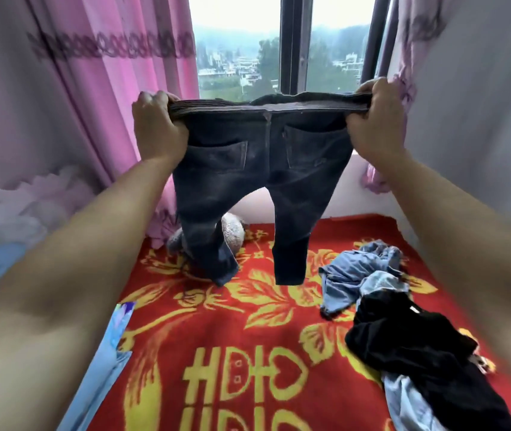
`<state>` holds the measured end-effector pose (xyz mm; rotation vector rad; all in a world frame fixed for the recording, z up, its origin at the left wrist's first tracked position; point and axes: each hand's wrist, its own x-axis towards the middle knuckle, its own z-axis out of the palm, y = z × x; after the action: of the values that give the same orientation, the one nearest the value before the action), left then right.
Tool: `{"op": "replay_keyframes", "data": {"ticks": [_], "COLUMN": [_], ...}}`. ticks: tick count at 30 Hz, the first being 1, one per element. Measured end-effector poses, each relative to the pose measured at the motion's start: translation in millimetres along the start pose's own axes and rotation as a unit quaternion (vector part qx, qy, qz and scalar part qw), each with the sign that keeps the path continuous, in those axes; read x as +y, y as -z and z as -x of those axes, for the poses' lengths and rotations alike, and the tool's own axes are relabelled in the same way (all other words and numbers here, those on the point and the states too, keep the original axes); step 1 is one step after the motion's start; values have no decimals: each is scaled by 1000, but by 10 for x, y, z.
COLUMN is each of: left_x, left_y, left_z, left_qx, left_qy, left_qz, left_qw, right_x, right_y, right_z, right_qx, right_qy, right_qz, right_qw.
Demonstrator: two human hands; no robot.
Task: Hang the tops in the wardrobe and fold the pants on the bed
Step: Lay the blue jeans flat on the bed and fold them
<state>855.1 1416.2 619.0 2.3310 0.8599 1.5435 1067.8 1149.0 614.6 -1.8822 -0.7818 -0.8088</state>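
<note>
Both hands up, holding dark jeans [263, 169] stretched out by the waistband over the far end of the bed [248, 321]. Left hand [157, 129] has the left end of the waistband, fingers [151, 99] curled tight round it; right hand [372, 119] has the right end, same grip. Waistband is pulled taut and roughly level, back pockets face the camera, legs hang down apart. Left leg's hem is bunched on the bed; right leg's hem hangs straight, can't tell if it touches the bed. Red-and-yellow flowered blanket covers the bed. On the right side of the bed: a crumpled pile, light blue denim [350, 269] at the far end of it, black top [403, 337] nearer. Grey fuzzy thing [234, 231] sits at the bed's far edge, partly hidden behind the left leg. Window [238, 57] beyond the far end of the bed, pink curtain [108, 88] off its far left corner.
</note>
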Motion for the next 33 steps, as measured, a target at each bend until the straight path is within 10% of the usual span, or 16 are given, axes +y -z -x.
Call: {"op": "replay_keyframes", "data": {"ticks": [8,19,26,33], "left_x": [-1064,-2129,-2434,-2719], "left_y": [-315,-165,43,-167], "left_z": [2305,5473,6840,7678], "left_qx": [-210,-549,-665,-784], "left_qy": [57,5,-112,-28], "left_qz": [-102,-251,-299,-284], "left_qw": [971,797,675,550], "right_x": [638,1402,1597,1919], "right_y": [-204,5,208,73], "right_z": [2149,5584,6980,7814], "right_qx": [-186,-594,-667,-750], "right_qy": [-121,-134,-117,-149], "right_qz": [70,270,298,303], "right_qw": [973,746,672,568]}}
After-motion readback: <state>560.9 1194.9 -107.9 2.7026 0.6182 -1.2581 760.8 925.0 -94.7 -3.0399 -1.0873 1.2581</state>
